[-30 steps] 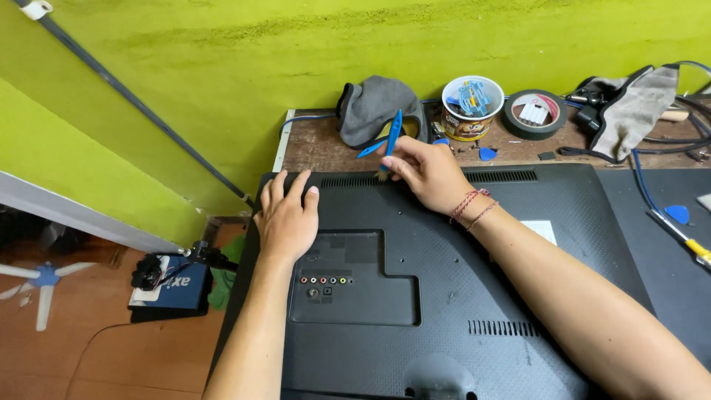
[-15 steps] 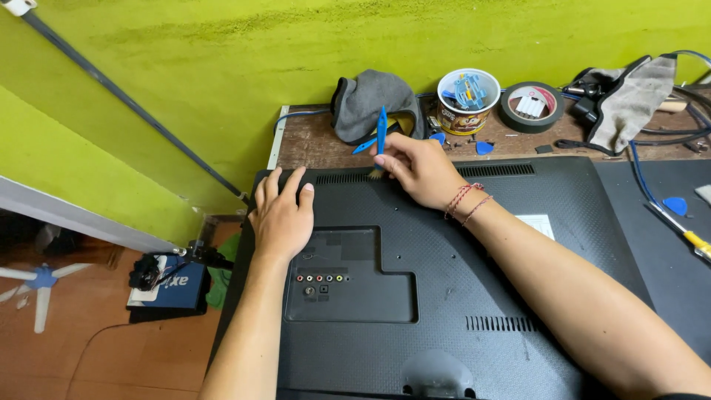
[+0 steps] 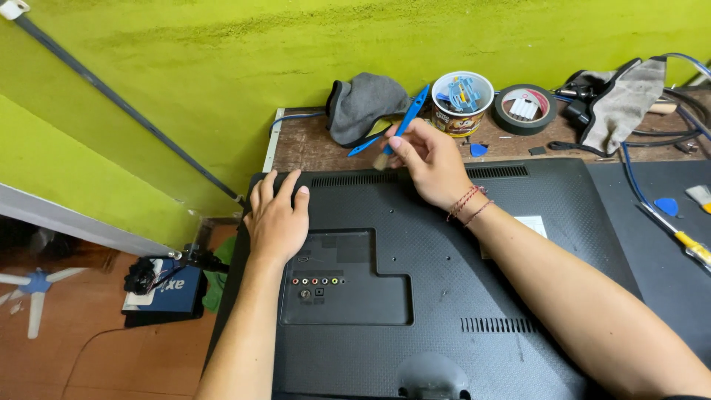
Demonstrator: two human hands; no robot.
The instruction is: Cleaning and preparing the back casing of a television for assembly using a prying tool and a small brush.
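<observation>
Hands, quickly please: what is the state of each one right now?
Left hand: open, resting flat on the corner of the black television back panel.
Right hand: closed, holding a blue-handled brush at the panel's top edge.

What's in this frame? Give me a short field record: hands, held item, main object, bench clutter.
left hand: flat on the top-left corner of the black TV back panel, holding nothing
right hand: its fingers pinch a blue-handled brush, bristles at the panel's top vent edge
wrist: red string bracelet
bench: wooden bench against a green wall
clutter: grey cloth, cup of blue parts, black tape roll, screwdriver at right
</observation>
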